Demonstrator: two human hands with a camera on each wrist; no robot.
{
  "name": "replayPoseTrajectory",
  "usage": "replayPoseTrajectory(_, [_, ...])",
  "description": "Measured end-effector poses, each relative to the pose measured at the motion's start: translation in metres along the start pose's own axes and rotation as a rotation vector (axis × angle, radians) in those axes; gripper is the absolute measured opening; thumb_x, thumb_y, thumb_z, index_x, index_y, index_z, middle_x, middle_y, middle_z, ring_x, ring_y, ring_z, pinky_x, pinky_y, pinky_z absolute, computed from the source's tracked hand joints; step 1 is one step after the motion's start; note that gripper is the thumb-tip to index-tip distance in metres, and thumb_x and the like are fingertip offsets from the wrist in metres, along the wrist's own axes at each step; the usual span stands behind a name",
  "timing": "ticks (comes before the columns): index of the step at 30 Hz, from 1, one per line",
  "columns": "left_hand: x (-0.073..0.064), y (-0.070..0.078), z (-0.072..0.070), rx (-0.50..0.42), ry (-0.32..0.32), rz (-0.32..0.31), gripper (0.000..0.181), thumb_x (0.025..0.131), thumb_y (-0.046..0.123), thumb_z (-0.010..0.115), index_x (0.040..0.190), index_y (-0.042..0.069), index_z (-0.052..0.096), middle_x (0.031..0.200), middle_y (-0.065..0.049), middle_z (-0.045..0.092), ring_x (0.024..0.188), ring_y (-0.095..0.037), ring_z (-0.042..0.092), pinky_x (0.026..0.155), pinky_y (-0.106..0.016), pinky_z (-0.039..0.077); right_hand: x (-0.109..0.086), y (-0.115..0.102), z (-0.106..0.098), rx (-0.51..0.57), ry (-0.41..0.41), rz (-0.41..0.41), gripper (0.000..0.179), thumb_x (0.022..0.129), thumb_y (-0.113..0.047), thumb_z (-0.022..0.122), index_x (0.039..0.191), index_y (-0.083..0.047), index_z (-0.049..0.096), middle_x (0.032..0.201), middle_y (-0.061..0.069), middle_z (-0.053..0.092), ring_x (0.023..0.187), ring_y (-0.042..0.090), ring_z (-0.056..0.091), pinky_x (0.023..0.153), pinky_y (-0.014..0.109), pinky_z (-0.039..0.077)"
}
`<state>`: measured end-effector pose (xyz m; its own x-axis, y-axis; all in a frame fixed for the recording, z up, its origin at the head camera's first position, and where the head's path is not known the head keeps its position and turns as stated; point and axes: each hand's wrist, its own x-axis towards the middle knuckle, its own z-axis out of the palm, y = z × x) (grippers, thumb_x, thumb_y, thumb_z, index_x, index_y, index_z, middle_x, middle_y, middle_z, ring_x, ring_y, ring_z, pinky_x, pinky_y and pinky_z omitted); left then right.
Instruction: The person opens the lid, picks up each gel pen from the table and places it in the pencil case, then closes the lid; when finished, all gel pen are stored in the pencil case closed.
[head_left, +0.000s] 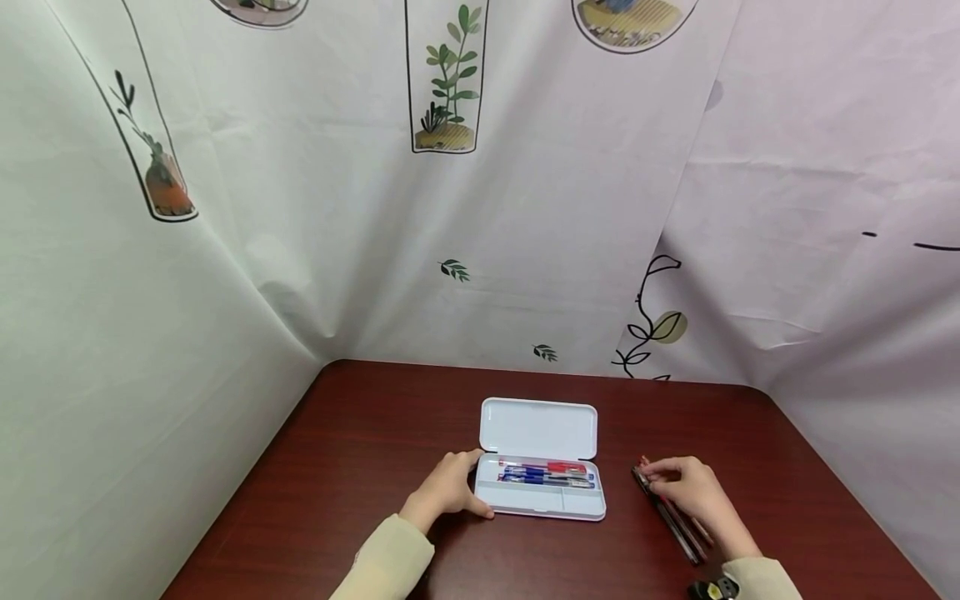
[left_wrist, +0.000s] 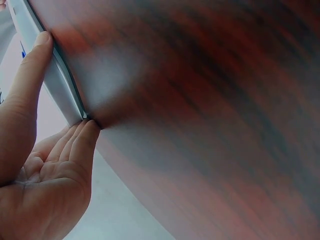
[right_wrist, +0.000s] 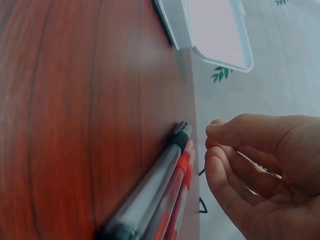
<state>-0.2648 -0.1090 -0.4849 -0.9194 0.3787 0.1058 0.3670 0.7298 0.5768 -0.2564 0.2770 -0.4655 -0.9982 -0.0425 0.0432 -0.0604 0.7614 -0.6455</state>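
Note:
A white pencil case (head_left: 540, 500) lies on the table with its lid (head_left: 538, 427) raised. Inside are several pens (head_left: 546, 475), with blue and red parts. My left hand (head_left: 447, 485) holds the case's left end, thumb at the front side and fingers at the back corner; the left wrist view shows the thumb (left_wrist: 31, 75) against its edge. Over on the right, my right hand (head_left: 693, 487) hovers by a black-capped pen (right_wrist: 155, 180) and two red pens (right_wrist: 175, 200). Its fingers are loosely bent, apart from the pens in the right wrist view, and hold nothing.
The dark red wooden table (head_left: 360, 433) has its back edge against a pale printed cloth (head_left: 300, 167). More cloth hangs along the left and right sides. A dark strap with a small device (head_left: 714, 588) sits at the right wrist.

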Motion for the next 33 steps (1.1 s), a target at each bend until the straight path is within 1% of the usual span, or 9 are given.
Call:
replayPoseTrajectory(5, [0.001,-0.001,0.000,0.002,0.002,0.004,0.087,0.053,0.027,0.097,0.126,-0.003,0.059,0.114,-0.016,0.069,0.101,-0.026,0.064,0.091,-0.042,0.052,-0.002,0.005,-0.004,-0.012,-0.003,0.034,0.020,0.081,-0.004,0.073,0.101,-0.005,0.076,0.087,0.005,0.074,0.076,0.015,0.066,0.064,0.030,0.051])
replayPoseTrajectory(10, [0.000,0.000,0.000,-0.008,0.000,0.007,0.086,0.053,0.026,0.097,0.125,-0.003,0.060,0.112,-0.015,0.069,0.099,-0.025,0.064,0.089,-0.041,0.052,-0.003,0.010,-0.006,-0.011,-0.001,0.055,0.019,0.082,-0.006,0.074,0.100,-0.006,0.076,0.087,0.005,0.074,0.076,0.013,0.065,0.061,0.029,0.050])
replayPoseTrajectory(15, [-0.001,0.002,-0.001,-0.009,-0.001,0.019,0.084,0.052,0.024,0.097,0.124,-0.002,0.061,0.108,-0.012,0.070,0.095,-0.022,0.064,0.087,-0.039,0.052,-0.004,0.016,-0.008,-0.030,0.010,0.054,0.020,0.080,-0.006,0.073,0.099,-0.007,0.076,0.086,0.005,0.074,0.076,0.012,0.065,0.062,0.028,0.049])
replayPoseTrajectory(21, [0.000,0.001,0.000,-0.008,-0.001,0.011,0.085,0.054,0.025,0.097,0.125,-0.003,0.060,0.111,-0.014,0.069,0.098,-0.023,0.064,0.088,-0.040,0.052,-0.004,0.020,-0.011,-0.046,0.002,0.068,0.020,0.080,-0.006,0.073,0.100,-0.006,0.075,0.087,0.005,0.073,0.077,0.014,0.064,0.064,0.031,0.051])
replayPoseTrajectory(26, [0.001,-0.001,0.001,-0.011,-0.003,0.000,0.085,0.055,0.026,0.096,0.126,-0.002,0.060,0.114,-0.014,0.069,0.100,-0.023,0.063,0.090,-0.040,0.052,-0.004,0.022,-0.012,-0.064,0.006,0.074,0.022,0.079,-0.007,0.075,0.101,-0.003,0.075,0.089,0.007,0.073,0.079,0.016,0.065,0.066,0.034,0.051])
replayPoseTrajectory(33, [-0.001,0.002,-0.001,-0.005,-0.001,0.007,0.086,0.054,0.026,0.097,0.126,-0.003,0.060,0.113,-0.015,0.069,0.100,-0.024,0.064,0.089,-0.041,0.052,-0.005,0.028,-0.011,-0.102,0.006,0.082,0.022,0.077,-0.008,0.076,0.098,-0.003,0.075,0.087,0.006,0.073,0.080,0.017,0.065,0.070,0.038,0.051])
